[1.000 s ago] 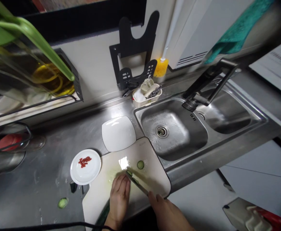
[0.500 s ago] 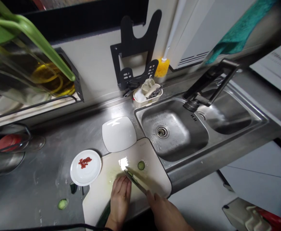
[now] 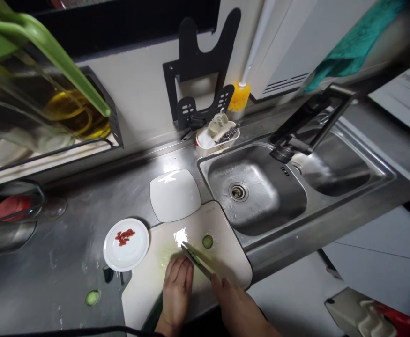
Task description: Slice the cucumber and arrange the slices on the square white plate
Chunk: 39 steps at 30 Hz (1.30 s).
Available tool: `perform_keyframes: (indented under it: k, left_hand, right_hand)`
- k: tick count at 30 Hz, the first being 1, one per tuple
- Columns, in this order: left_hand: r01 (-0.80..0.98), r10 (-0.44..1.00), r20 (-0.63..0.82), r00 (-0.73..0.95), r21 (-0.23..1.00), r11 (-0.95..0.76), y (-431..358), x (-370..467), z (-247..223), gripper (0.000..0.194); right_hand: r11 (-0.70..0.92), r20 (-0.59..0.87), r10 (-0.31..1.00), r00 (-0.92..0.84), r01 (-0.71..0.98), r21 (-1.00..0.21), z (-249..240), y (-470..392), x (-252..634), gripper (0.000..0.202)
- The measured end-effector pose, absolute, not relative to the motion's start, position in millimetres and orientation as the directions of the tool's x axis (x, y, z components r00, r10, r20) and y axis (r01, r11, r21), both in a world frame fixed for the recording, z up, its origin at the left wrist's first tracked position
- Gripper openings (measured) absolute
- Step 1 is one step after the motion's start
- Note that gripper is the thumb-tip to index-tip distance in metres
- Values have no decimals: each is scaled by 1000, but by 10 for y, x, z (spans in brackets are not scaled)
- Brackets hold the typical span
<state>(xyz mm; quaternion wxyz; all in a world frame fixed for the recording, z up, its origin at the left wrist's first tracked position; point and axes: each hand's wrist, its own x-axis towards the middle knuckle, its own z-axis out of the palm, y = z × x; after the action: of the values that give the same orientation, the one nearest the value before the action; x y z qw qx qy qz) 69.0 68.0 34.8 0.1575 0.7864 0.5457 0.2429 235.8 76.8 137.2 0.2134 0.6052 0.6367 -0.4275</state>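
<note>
A dark green cucumber (image 3: 154, 312) lies on the white cutting board (image 3: 231, 256), largely covered by my left hand (image 3: 178, 286), whose fingers are bent over it. My right hand (image 3: 233, 299) is closed round the handle of a knife (image 3: 198, 265); the blade slants up and left beside my left fingertips, with green slices against it. One round cucumber slice (image 3: 207, 241) rests flat on the board to the right of the blade.
Left of the board are a round plate (image 3: 110, 245) with red pieces, a cucumber end (image 3: 108, 274) and another slice (image 3: 93, 297). A square white plate (image 3: 175, 195) touches the board's back edge. The steel sink (image 3: 257, 187) and faucet (image 3: 292, 126) are at the right.
The knife and my right hand have shifted very slightly left, and more green shows along the blade. Both hands keep their hold. The whole view has moved a little.
</note>
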Motion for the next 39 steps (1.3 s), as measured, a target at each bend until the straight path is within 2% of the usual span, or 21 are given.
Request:
perform_keyframes:
  k: [10,19,30,39]
  left_hand:
    - [780,933,212,291,512,-360,692,700,360,26]
    - [758,954,142,263,581,-296,697,683,367,25]
    - [772,959,174,225,569,-284,689,675,351,24]
    - [766,958,153,241,577,-285,695,680,382,25]
  right_hand:
    - [-23,-704,682,-199,956,-292,1056,663,2308,52]
    - [-66,-660,728,-184,940,-335,1056,664,2392,57]
    - [-35,-742,638,-205,955,-294,1387,532,2542,66]
    - [-89,-757,629,-178,951,-298,1407,456,2573,62]
